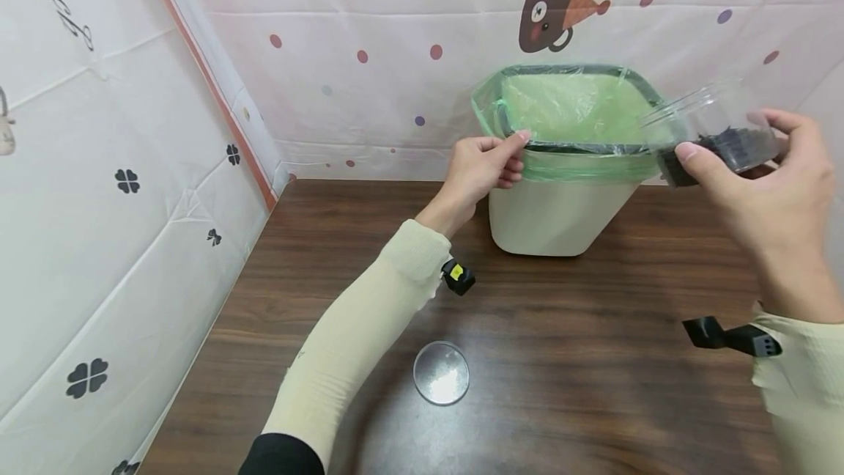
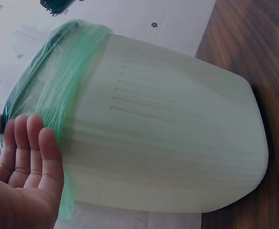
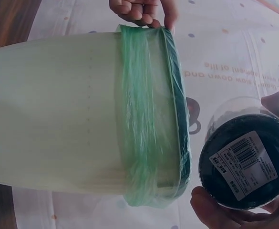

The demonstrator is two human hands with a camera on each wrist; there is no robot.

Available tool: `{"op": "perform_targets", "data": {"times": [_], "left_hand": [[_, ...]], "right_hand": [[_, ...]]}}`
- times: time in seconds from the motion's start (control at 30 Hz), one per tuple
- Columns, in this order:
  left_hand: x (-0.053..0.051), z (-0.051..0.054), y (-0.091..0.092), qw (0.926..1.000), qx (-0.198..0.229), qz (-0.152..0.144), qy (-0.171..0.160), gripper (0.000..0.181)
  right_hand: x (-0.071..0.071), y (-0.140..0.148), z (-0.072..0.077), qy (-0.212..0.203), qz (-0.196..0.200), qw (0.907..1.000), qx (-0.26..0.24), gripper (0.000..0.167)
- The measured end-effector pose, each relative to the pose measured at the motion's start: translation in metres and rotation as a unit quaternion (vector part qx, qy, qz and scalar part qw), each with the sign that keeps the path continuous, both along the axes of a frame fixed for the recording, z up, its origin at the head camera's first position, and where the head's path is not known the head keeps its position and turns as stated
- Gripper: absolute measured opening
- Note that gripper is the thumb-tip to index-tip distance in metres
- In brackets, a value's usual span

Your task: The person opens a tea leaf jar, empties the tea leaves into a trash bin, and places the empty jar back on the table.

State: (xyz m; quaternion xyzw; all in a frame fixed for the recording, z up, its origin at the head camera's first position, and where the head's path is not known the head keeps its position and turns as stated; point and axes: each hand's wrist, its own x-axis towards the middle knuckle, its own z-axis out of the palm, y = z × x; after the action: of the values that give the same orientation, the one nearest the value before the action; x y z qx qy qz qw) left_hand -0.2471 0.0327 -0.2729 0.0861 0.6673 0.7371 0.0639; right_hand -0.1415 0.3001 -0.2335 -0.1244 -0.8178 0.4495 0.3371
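A cream trash bin (image 1: 557,218), lined with a green plastic bag (image 1: 580,166), stands upright against the patterned backdrop. My left hand (image 1: 484,167) pinches the bag-covered rim at the bin's near left corner, thumb on top and fingers outside. In my right hand (image 1: 785,174) I grip a clear plastic jar (image 1: 719,105) by its sides. It tilts with its mouth toward the bin, just right of the rim, and dark shredded-looking contents (image 1: 735,146) lie inside. A barcode label (image 3: 244,164) shows on the jar's bottom in the right wrist view.
A clear round lid (image 1: 442,372) lies on the brown wooden table (image 1: 560,365), nearer to me than the bin. The patterned cloth (image 1: 369,94) hangs close behind the bin, and more white cloth (image 1: 119,255) borders the table on the left.
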Motion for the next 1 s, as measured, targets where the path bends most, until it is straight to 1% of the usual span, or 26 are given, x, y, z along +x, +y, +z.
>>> {"op": "perform_targets", "data": {"times": [0.13,0.3,0.47,0.67,0.8,0.9,1.0], "left_hand": [[0.000,0.000,0.000,1.0000,-0.004,-0.001,0.001,0.034],[0.001,0.000,-0.001,1.0000,-0.008,-0.003,0.000,0.035],[0.001,0.000,-0.001,1.0000,-0.008,-0.002,0.000,0.035],[0.002,0.000,0.000,1.0000,-0.008,-0.001,0.001,0.035],[0.002,0.000,0.000,1.0000,-0.004,0.001,0.000,0.035],[0.001,0.000,0.000,1.0000,-0.001,0.002,-0.001,0.034],[0.001,0.000,0.000,1.0000,0.000,0.003,0.000,0.033]], "right_hand": [[-0.001,0.000,0.001,0.007,0.005,0.9996,-0.029,0.068],[-0.003,0.000,0.004,0.029,0.024,0.9983,-0.044,0.065],[-0.004,0.000,0.007,0.041,0.034,0.9978,-0.038,0.066],[-0.005,0.000,0.009,0.037,0.032,0.9986,-0.019,0.067],[-0.007,0.001,0.009,0.031,0.029,0.9991,0.003,0.069],[-0.008,0.001,0.010,0.025,0.031,0.9991,0.011,0.070],[-0.009,0.002,0.011,0.029,0.034,0.9989,0.016,0.070]]}}
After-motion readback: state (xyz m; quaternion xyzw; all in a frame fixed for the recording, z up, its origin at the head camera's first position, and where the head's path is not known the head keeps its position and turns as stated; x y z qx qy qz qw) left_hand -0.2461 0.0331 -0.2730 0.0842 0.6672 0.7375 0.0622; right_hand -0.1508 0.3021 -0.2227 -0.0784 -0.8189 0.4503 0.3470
